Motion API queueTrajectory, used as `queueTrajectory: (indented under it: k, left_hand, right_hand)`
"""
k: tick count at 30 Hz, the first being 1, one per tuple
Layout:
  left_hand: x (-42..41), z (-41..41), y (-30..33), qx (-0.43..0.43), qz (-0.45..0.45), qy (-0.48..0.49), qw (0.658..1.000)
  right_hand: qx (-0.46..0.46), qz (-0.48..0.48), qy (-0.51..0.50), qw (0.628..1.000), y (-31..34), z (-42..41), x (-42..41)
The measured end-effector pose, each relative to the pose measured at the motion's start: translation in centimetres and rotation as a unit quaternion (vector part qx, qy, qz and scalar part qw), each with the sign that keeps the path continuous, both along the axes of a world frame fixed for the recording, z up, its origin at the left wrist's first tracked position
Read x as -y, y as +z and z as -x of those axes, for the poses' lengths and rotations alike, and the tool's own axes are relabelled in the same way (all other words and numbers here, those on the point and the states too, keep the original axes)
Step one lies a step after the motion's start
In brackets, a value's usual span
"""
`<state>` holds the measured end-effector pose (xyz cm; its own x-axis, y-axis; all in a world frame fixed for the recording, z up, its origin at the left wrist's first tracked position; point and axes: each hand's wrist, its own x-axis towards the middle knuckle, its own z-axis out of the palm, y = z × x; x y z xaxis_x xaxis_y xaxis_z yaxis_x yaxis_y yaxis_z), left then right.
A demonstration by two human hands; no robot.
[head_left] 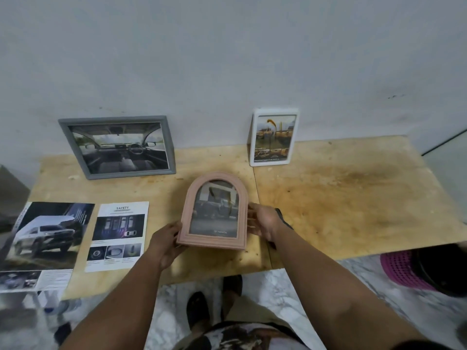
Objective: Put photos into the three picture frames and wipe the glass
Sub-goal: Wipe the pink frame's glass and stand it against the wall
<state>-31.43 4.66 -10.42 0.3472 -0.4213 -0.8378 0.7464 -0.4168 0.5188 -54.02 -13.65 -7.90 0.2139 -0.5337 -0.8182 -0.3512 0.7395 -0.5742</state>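
Observation:
A pink arched frame (214, 210) with a dark car photo behind its glass is held tilted just above the wooden table's (341, 198) middle. My left hand (168, 239) grips its lower left corner. My right hand (264, 222) grips its right edge. A grey landscape frame (117, 147) with a car-interior photo leans on the wall at the back left. At the back, right of centre, a white upright frame (274, 137) with a yellow-vehicle photo also leans on the wall.
Two loose brochure sheets lie at the table's left: a large car page (43, 243) overhanging the front edge and a white "SAFETY" page (118, 236). A pink basket (401, 270) with a black object sits on the marble floor at the right.

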Motion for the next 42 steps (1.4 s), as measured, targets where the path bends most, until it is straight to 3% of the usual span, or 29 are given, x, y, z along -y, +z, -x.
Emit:
queueTrajectory:
  k: [2, 4, 6, 9, 13, 18, 22, 26, 30, 36, 39, 42]
  left_hand:
    - [0.2, 0.2, -0.7, -0.02, 0.01, 0.028, 0.999]
    - [0.4, 0.3, -1.4, -0.022, 0.004, 0.049, 0.999]
    - [0.5, 0.4, -2.0, -0.012, -0.009, 0.063, 0.998]
    - [0.6, 0.7, -2.6, 0.019, -0.039, 0.052, 0.998]
    - [1.0, 1.8, -2.5, 0.06, -0.088, 0.05, 0.993]
    - [1.7, 2.7, -2.3, 0.129, -0.139, 0.004, 0.982]
    - [2.2, 2.7, -1.9, 0.246, -0.165, -0.1, 0.95]
    - [2.2, 2.3, -1.7, 0.363, -0.208, -0.267, 0.868]
    - [3.8, 1.8, 0.0, 0.422, -0.23, -0.314, 0.819]
    - [10.6, 4.4, 5.8, 0.457, -0.016, -0.369, 0.809]
    - [13.4, 5.7, 8.8, 0.404, 0.107, -0.396, 0.818]
    - [15.0, 6.1, 10.8, 0.378, 0.16, -0.396, 0.822]
  right_hand:
    - [-0.089, 0.127, 0.035, 0.987, 0.2, 0.7, 1.1]
    - [-0.21, 0.24, 0.086, 0.944, 0.4, 2.3, 2.3]
    - [-0.273, 0.254, 0.12, 0.92, -0.2, 4.4, 3.5]
    - [-0.308, 0.235, 0.203, 0.899, -1.9, 6.5, 4.2]
    - [-0.281, 0.263, 0.245, 0.89, -4.1, 7.7, 3.5]
    - [-0.324, 0.322, 0.305, 0.836, -3.0, 6.9, 3.1]
    - [-0.233, 0.314, 0.269, 0.88, -2.5, 7.1, 3.9]
    - [-0.118, 0.261, 0.177, 0.942, -1.6, 7.5, 5.0]
    - [-0.058, 0.187, 0.128, 0.972, -0.4, 7.4, 6.0]
    - [0.107, 0.047, 0.084, 0.99, 3.5, 5.3, 7.1]
    - [0.143, 0.047, 0.131, 0.98, 5.4, 3.1, 7.9]
    - [0.153, 0.078, 0.187, 0.967, 7.2, 1.0, 8.9]
